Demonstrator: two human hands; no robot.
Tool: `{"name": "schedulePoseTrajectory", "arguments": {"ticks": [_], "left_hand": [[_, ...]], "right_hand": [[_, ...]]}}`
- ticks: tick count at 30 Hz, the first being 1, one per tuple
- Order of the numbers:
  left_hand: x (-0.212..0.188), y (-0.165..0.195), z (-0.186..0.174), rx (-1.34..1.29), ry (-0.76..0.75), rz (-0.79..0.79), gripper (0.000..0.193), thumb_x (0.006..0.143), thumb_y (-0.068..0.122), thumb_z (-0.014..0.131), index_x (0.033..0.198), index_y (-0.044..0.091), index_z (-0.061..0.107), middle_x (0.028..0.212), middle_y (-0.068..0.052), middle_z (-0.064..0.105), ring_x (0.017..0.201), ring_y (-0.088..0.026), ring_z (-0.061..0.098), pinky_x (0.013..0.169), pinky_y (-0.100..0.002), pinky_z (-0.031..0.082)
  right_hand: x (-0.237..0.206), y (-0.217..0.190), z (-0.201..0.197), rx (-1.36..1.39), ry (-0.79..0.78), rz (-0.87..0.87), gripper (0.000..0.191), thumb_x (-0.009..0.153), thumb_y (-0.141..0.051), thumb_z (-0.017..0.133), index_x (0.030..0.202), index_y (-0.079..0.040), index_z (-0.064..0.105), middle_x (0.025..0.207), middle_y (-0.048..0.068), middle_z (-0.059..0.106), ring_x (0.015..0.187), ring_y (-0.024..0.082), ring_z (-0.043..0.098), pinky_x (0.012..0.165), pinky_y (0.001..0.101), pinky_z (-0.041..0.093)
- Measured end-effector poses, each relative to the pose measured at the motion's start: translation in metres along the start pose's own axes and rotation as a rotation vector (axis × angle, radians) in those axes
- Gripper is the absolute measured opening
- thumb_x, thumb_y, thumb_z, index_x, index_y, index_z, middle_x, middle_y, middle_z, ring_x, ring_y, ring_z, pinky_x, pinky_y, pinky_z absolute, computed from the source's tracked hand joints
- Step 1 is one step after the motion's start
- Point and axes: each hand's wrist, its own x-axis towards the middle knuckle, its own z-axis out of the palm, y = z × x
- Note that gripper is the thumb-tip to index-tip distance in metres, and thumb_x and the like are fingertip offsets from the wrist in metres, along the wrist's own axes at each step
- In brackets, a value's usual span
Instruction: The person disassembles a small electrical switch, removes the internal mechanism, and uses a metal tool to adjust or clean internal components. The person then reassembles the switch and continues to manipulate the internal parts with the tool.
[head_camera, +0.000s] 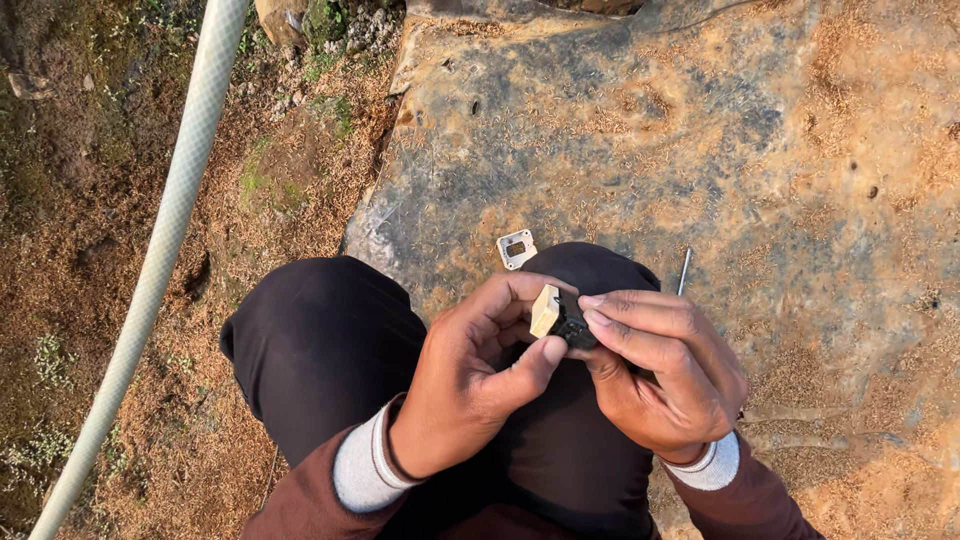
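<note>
A broad, flat slab of grey-brown rock (640, 150) dusted with orange sawdust fills the ground ahead, with bare earth and a pale woven hose (165, 250) running down the left side. The person crouches, dark-trousered knees (320, 340) below the view, and both hands meet above them on a small part with a cream plastic block and a black body (558, 315). The left hand (470, 380) is closed around it, thumb pressed under the cream end; the right hand (665, 370) pinches the black end with fingertips drawn together. A small white square plate (517, 248) lies on the rock just beyond the knee, and a thin metal pin (684, 271) rests nearby (both apart from the hands), so I judge the piece partly dismantled, with handling unfinished.
</note>
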Motion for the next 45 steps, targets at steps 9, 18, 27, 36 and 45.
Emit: {"name": "schedulePoseTrajectory", "arguments": {"ticks": [9,18,27,36,45], "left_hand": [[-0.001,0.009,-0.001,0.638,0.033,0.42,0.04,0.1,0.001,0.071,0.138,-0.002,0.06,0.128,-0.015,0.071,0.111,-0.017,0.073,0.097,-0.029,0.061],[-0.003,0.006,0.003,0.59,0.152,0.343,0.034,0.091,0.006,0.081,0.121,-0.004,0.066,0.11,-0.013,0.077,0.098,-0.017,0.08,0.085,-0.026,0.063],[-0.005,0.009,0.003,0.337,0.087,0.184,0.054,0.102,0.005,0.068,0.151,-0.004,0.049,0.101,-0.009,0.075,0.089,-0.013,0.074,0.082,-0.027,0.062],[-0.003,0.008,-0.001,-0.016,-0.008,0.028,0.052,0.108,0.008,0.056,0.156,-0.007,0.042,0.1,-0.012,0.072,0.087,-0.016,0.072,0.078,-0.029,0.061],[-0.001,0.005,-0.006,0.008,-0.08,0.012,0.049,0.107,0.007,0.062,0.151,-0.006,0.046,0.119,-0.013,0.07,0.1,-0.016,0.07,0.088,-0.03,0.06]], "right_hand": [[-0.003,0.007,-0.002,0.153,0.021,0.262,0.029,0.09,-0.018,0.081,0.11,0.001,0.072,0.103,0.014,0.078,0.083,0.014,0.075,0.062,0.0187,0.053],[-0.012,0.006,0.003,0.437,0.05,0.341,0.027,0.103,-0.006,0.072,0.124,0.007,0.063,0.116,0.02,0.074,0.102,0.021,0.077,0.087,0.0285,0.065],[-0.005,0.003,-0.001,0.315,-0.017,0.264,0.025,0.101,-0.007,0.074,0.122,0.005,0.066,0.115,0.02,0.074,0.107,0.023,0.076,0.092,0.0304,0.063],[-0.004,0.005,-0.002,0.219,-0.04,0.217,0.032,0.099,-0.018,0.075,0.126,-0.001,0.069,0.116,0.017,0.075,0.099,0.019,0.077,0.081,0.0271,0.063],[-0.001,0.006,-0.003,0.235,-0.078,0.22,0.041,0.098,-0.027,0.077,0.127,0.0,0.068,0.12,0.014,0.072,0.099,0.017,0.074,0.081,0.0251,0.062]]}}
